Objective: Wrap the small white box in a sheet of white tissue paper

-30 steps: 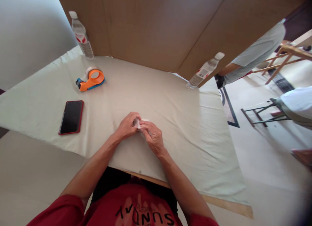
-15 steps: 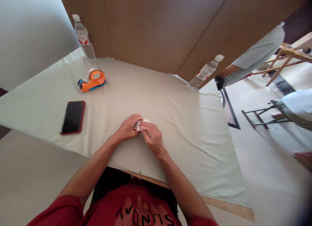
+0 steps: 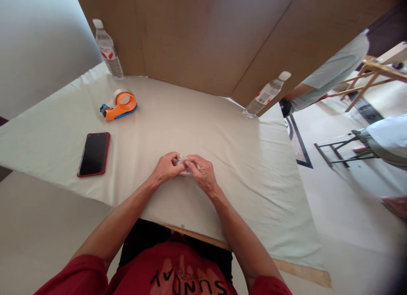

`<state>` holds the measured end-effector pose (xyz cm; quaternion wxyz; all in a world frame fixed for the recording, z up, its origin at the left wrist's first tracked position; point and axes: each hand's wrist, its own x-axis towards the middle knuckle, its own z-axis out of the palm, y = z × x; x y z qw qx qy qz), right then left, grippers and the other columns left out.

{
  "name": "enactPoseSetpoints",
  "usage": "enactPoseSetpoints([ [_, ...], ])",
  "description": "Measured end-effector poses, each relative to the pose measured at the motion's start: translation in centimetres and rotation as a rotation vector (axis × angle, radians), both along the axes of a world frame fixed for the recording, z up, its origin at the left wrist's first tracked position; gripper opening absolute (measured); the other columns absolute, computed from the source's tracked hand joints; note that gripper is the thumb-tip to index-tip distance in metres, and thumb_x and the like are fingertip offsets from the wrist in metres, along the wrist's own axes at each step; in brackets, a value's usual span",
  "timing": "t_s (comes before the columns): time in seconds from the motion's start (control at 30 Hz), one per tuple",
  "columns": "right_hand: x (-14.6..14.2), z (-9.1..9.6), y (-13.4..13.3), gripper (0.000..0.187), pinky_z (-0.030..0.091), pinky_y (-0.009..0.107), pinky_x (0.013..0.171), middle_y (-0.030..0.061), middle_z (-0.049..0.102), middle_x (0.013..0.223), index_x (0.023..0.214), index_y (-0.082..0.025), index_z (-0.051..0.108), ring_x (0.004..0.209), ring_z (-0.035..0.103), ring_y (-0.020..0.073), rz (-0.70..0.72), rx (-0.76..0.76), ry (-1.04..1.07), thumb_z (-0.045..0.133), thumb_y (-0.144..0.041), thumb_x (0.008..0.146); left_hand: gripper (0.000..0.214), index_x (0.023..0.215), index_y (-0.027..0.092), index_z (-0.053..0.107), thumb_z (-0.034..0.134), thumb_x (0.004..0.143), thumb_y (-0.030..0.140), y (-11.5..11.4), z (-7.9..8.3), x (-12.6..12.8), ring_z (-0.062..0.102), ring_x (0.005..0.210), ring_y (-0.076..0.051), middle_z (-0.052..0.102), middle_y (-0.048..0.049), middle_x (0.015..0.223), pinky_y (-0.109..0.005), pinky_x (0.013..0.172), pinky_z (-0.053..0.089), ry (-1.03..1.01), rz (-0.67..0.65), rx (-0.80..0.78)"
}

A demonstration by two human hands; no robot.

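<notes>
Low over the cloth-covered table (image 3: 203, 121), my two hands meet around a small piece of crinkled clear plastic film (image 3: 182, 160). My left hand (image 3: 167, 167) is closed, thumb and fingertips pinching the film's left side. My right hand (image 3: 202, 171) is closed too, its thumb and fingers gripping the right side. A pale strip of the film shows beneath the fingers. Whether anything is wrapped inside it is hidden by my fingers.
To the left lie a black phone with a red edge (image 3: 94, 154) and an orange and blue tape dispenser (image 3: 122, 105). Water bottles stand at the left (image 3: 108, 53) and right (image 3: 267, 94) against a tall cardboard screen (image 3: 190, 40). Beyond it, a person's sleeve (image 3: 338, 66) shows.
My fingers have shifted on the film, and my right hand has turned slightly and moved right. The film looks more crumpled, and a strip now shows below the fingers.
</notes>
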<state>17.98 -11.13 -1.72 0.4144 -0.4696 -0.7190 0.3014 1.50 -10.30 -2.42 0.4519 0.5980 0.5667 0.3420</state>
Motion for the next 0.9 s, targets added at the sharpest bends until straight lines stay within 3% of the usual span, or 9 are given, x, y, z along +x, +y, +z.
enactPoseSetpoints([
  [0.17,0.5,-0.1,0.1,0.019,0.054,0.033,0.093,0.0076,0.075,0.105,0.102,-0.020,0.071,0.099,0.070,0.0205,0.058,-0.035,-0.017,0.058,-0.028,0.089,0.015,0.080,0.019,0.061,0.060,0.071,0.032,0.0,0.4,0.0,0.053,0.044,-0.011,0.053,0.0070,0.049,-0.021,0.046,0.039,-0.059,0.007,-0.140],
  [0.6,1.4,-0.1,0.2,0.047,0.052,0.037,0.098,0.0087,0.071,0.121,0.124,-0.020,0.064,0.109,0.067,0.0227,0.196,-0.168,-0.020,0.071,-0.033,0.079,0.024,0.081,0.017,0.063,0.060,0.076,0.041,0.3,0.3,-0.4,0.054,0.045,-0.010,0.060,0.0034,0.065,-0.022,0.043,0.044,-0.092,-0.007,-0.168],
  [0.77,1.3,-0.4,0.2,0.050,0.051,0.039,0.099,0.0089,0.072,0.121,0.123,-0.020,0.065,0.110,0.067,0.0242,0.131,-0.214,-0.023,0.073,-0.033,0.076,0.027,0.080,0.018,0.061,0.059,0.077,0.044,0.3,0.5,-0.6,0.052,0.046,-0.012,0.058,0.0031,0.062,-0.024,0.043,0.042,-0.035,-0.033,-0.175],
  [0.9,1.2,-0.7,0.3,0.050,0.055,0.038,0.093,0.0064,0.075,0.114,0.122,-0.022,0.067,0.103,0.070,0.0238,0.089,-0.264,0.011,0.074,-0.033,0.073,0.035,0.085,0.017,0.065,0.059,0.078,0.051,0.4,0.8,-1.3,0.055,0.056,-0.013,0.063,0.0006,0.068,-0.023,0.050,0.041,0.009,-0.137,-0.107],
])
